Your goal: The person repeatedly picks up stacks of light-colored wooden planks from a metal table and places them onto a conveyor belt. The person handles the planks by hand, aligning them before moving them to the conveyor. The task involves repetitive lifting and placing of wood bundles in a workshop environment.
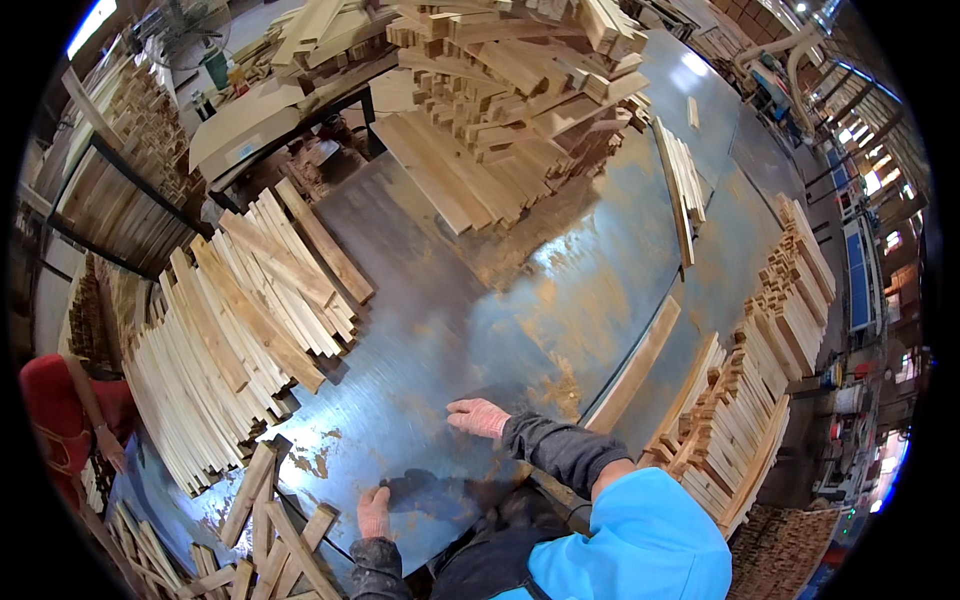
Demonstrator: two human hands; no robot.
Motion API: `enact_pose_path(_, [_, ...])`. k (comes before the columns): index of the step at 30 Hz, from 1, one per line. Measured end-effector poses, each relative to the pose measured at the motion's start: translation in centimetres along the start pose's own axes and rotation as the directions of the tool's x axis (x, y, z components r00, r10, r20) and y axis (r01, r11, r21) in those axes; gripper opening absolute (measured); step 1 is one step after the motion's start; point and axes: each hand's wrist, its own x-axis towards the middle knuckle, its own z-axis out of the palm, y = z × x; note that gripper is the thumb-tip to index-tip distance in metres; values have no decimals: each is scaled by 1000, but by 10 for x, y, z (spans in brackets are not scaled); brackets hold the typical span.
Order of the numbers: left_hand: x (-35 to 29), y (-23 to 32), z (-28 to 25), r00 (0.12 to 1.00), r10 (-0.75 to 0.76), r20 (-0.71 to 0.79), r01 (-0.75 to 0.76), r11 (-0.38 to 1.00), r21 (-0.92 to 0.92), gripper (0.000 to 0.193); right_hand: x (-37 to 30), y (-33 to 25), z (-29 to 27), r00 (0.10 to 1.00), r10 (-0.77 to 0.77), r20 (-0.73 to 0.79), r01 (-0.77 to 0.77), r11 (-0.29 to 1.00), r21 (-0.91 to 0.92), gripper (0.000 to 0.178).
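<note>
My left hand [374, 514], in a pinkish glove, is low over the near part of the metal tabletop [410, 370], with its short-looking fingers pointing away from me. I see nothing in it. My right hand [480, 418], gloved alike, reaches leftward over the same surface, fingers stretched out and holding nothing. Whether either hand touches the metal is not clear. Left of them lies a broad layer of pale wooden strips [190, 390], with a few darker strips across it. Close by my left hand, crossed short wood pieces [262, 505] lie in a loose heap.
A tall pile of boards [500, 90] stands at the far side, with sawdust around it. To the right are a lone strip [635, 365], a narrow bundle [682, 180] and a long stack of strips [740, 420]. At the left edge stands a person in red [75, 410].
</note>
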Motion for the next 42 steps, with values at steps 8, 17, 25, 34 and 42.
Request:
enact_pose_path(8, [-8, -26, 4, 993, 115, 10, -114, 990, -79, 43, -42, 45, 10, 992, -47, -121, 44, 999, -23, 62])
enact_pose_path(17, [-81, -67, -1, 995, -63, 78, 86, 938, -336, 11, -118, 104, 75, 995, 10, -95, -3, 997, 78, 59])
enact_pose_path(25, [-117, -127, -21, 986, -130, 107, 159, 930, -330, 17, -146, 154, 99, 999, 31, -37, -22, 978, 210, 52])
enact_pose_path(34, [-73, -172, -27, 968, -248, -48, 228, 940, -256, 15, -107, 141, 54, 999, -37, 35, 30, 982, 185, 57])
enact_pose_path(42, [-48, -135, -13, 970, -243, -11, 237, 953, -187, 15, -114, 78, -21, 997, 10, -79, 7, 978, 209, 67])
